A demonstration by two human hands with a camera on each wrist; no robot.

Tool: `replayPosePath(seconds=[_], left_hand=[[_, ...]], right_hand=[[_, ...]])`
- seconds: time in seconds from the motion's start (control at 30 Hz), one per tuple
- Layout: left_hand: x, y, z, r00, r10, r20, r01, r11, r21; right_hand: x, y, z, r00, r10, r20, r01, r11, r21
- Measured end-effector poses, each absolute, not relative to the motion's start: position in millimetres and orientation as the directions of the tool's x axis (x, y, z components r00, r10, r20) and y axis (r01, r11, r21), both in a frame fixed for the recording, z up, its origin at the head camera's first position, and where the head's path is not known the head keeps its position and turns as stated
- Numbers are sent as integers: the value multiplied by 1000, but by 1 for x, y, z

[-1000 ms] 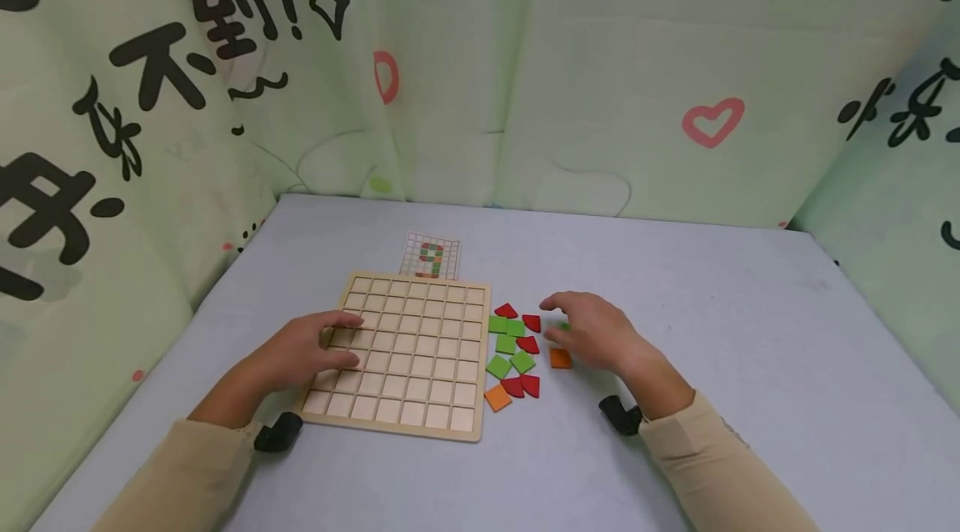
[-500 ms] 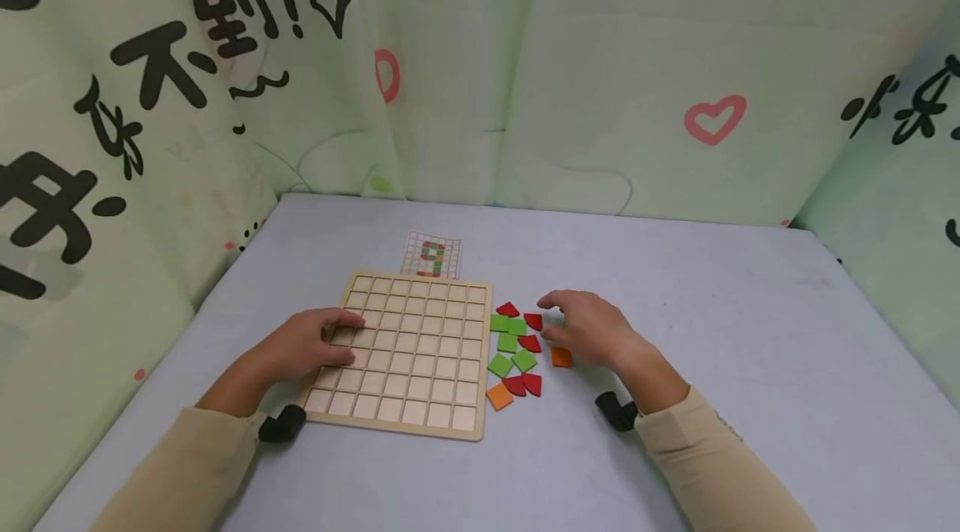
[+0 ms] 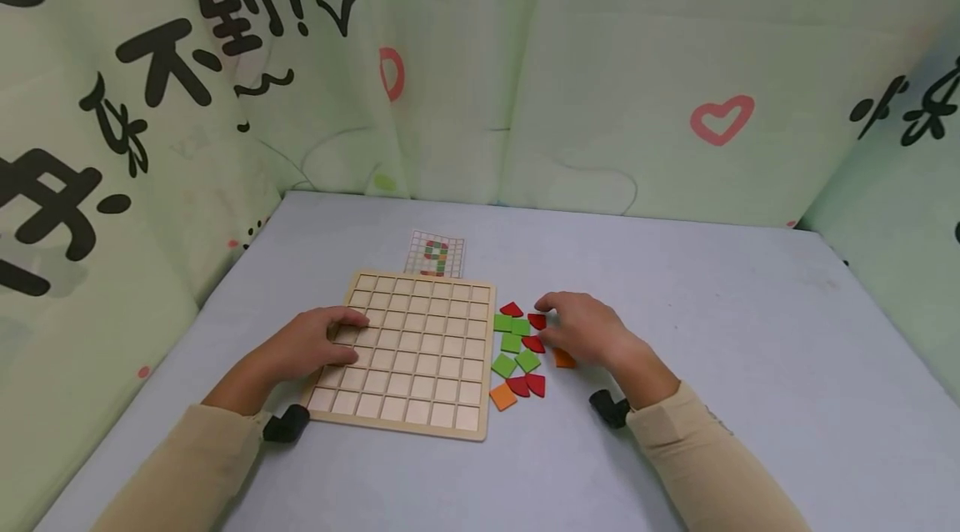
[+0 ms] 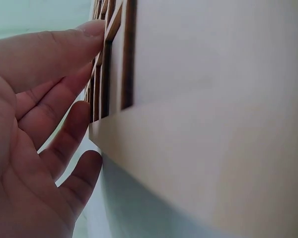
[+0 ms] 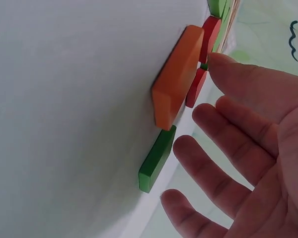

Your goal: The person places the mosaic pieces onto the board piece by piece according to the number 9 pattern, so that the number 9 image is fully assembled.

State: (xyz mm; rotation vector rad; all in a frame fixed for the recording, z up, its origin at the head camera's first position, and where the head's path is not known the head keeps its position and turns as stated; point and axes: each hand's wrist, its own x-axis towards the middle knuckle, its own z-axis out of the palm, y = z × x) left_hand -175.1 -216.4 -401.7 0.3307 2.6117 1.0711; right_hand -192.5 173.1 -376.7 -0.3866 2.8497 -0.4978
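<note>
A light wooden grid board with bare square cells lies flat on the table. My left hand rests at its left edge, thumb and index fingertip over the cells; the left wrist view shows the thumb touching the board. My right hand hovers with loosely bent, spread fingers above the loose tiles, holding nothing. Right by it lie an orange square tile, a green tile hidden under the hand in the head view, and red quarter-round tiles. Green square tiles sit along the board's right edge.
Behind the board lies a printed grid card with a coloured pattern. Another orange tile is beside the board's near right corner. A light green curtain with black lettering encloses the white table.
My right hand has edged slightly left over the red tiles, now covering the green tile beneath it. My left hand stays at the board's edge. The head view has shifted a little.
</note>
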Motion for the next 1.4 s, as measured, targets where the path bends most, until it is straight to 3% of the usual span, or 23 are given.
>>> replayPosePath(seconds=[1.07,1.4], left_hand=[[-173,-214,-400,-929,307,-207,65,685,725],[-174,-214,-401,-931,300,-209,58,687,725]], right_hand=[[-202,167,-378,-940,-279,-195,-216,932,-290],[-202,167,-379,-926,-334,-176,-256,899,-357]])
